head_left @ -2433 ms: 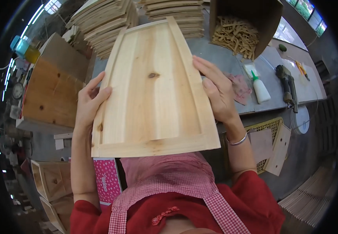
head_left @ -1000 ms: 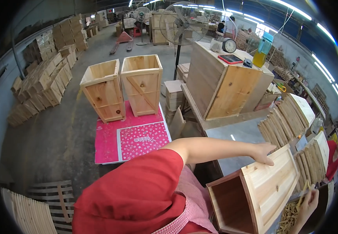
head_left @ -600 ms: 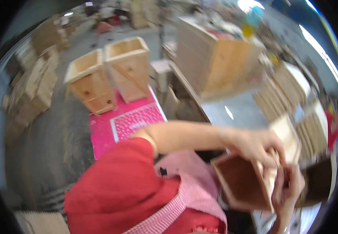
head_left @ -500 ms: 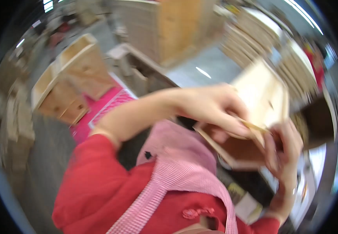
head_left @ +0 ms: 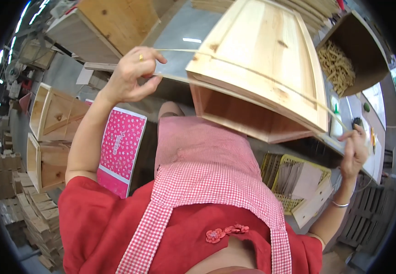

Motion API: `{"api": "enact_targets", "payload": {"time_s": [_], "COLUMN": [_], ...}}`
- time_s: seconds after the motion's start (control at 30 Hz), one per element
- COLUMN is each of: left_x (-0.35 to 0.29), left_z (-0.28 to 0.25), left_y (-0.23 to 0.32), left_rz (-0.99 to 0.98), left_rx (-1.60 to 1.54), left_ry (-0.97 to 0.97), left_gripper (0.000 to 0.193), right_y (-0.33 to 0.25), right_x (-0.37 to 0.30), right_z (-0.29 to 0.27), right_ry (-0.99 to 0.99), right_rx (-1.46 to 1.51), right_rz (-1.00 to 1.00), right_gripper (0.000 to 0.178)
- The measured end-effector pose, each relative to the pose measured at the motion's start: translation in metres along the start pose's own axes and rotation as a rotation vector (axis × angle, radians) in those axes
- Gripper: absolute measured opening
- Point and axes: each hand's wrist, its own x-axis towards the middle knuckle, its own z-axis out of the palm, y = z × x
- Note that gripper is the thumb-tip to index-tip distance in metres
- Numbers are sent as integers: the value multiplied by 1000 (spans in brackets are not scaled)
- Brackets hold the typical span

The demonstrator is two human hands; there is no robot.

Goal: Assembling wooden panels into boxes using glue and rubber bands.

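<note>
A tapered, many-sided wooden box (head_left: 253, 41) of pale knotty wood lies on its side at the bench edge, its hollow mouth facing me. A thin tan elastic band (head_left: 175, 50) is stretched wide across it, one strand over the top face and another near the mouth's rim. My left hand (head_left: 136, 73), with a ring on one finger, is hooked in the band's left end, off the box's left side. At the right end, my right hand (head_left: 354, 148) has its fingers closed on the band, beyond the box's lower right corner.
A carton (head_left: 367, 50) of tan bands stands at the right, near a white bottle with a green tip (head_left: 337, 124). A yellow basket (head_left: 294, 176) holds thin boards below the bench. Banded wooden boxes (head_left: 54, 114) stand left, beside a pink patterned sheet (head_left: 121, 141).
My hands, close together by the box's mouth before, have spread far apart, pulling the band out long across the box. The view has turned, putting the box nearer the upper middle.
</note>
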Motion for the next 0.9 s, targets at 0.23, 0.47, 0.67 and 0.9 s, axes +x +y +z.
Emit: {"api": "enact_targets", "payload": {"time_s": [0.23, 0.47, 0.67, 0.9], "left_x": [-79, -88, -105, -62], "left_z": [125, 147, 163, 171], "left_y": [2, -20, -6, -51], "left_rz": [81, 92, 83, -59], "left_rx": [262, 362, 471, 532], "left_ry": [-211, -310, -271, -426], "left_gripper": [19, 38, 33, 32], "right_y": [18, 35, 26, 92], "right_x": [-81, -69, -98, 0], "right_z": [113, 126, 153, 178], "right_ry": [-282, -276, -290, 61], "right_rx": [-147, -192, -284, -283], "right_rz": [-43, -160, -197, -235], "right_gripper": [9, 14, 9, 35]}}
